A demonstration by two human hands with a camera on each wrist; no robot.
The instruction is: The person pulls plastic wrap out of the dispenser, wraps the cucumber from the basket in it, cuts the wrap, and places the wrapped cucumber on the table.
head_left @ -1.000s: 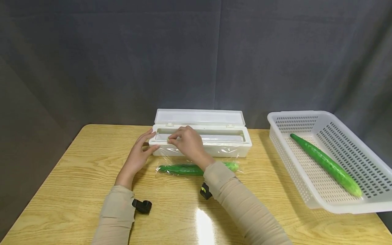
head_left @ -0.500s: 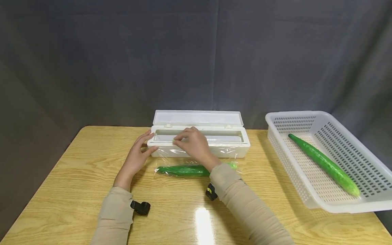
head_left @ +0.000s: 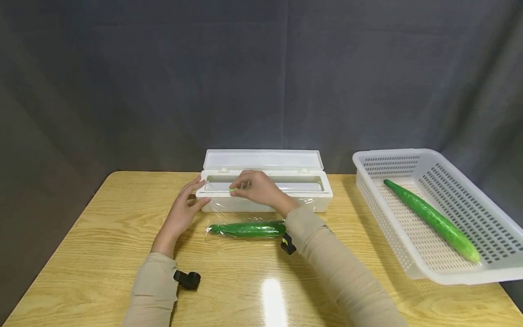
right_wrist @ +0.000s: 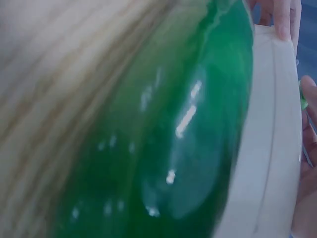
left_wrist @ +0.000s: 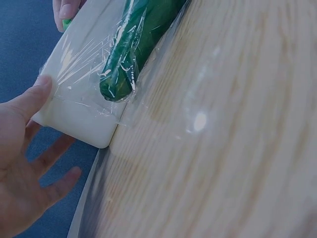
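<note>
The white box (head_left: pixel 245 206) is held at its left end by the left hand (head_left: pixel 183 211); a green tab (head_left: pixel 232 190) on it is pinched by the right hand (head_left: pixel 262 188). In front, a cucumber (head_left: pixel 247 230) is covered by film (left_wrist: pixel 79 67).

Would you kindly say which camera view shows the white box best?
The head view: the white box shows nearly whole, lid open, though the right hand covers part. The left wrist view shows one end portion, partly under film; the right wrist view, a strip beside the cucumber.
</note>
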